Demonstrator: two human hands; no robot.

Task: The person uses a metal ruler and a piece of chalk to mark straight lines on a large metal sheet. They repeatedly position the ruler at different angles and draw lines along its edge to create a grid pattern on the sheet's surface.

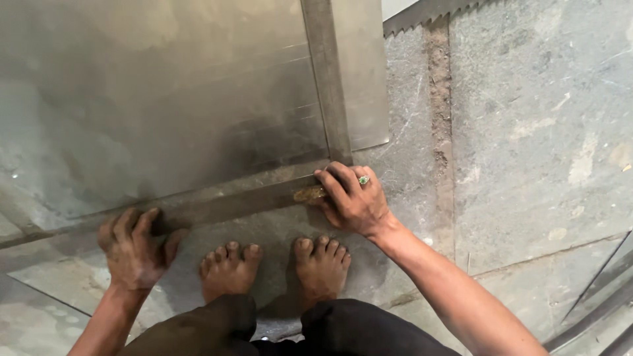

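- Stone floor [527, 132], grey and scuffed, carries everything; two bare feet [277, 267] stand nearest the camera, toes just short of the metalwork.
- Left hand [135, 247]: fingers curled over the near end of a flat steel bar [231, 206], grip pressed down on it, pinching nothing.
- Right hand [353, 198]: green-stoned ring, fingers spread and pressing the bar's other end where it meets a second, upright bar [328, 79].
- Both bars lie on a large steel sheet [165, 99], forming a right-angle corner; a rusty patch marks the joint.
- Progress, by judgement: corner aligned and held; no fastening visible.
- Room: sheet's right edge [386, 99] ends on open floor; a toothed blade [428, 12] lies farther off, loose strips [600, 296] at right.
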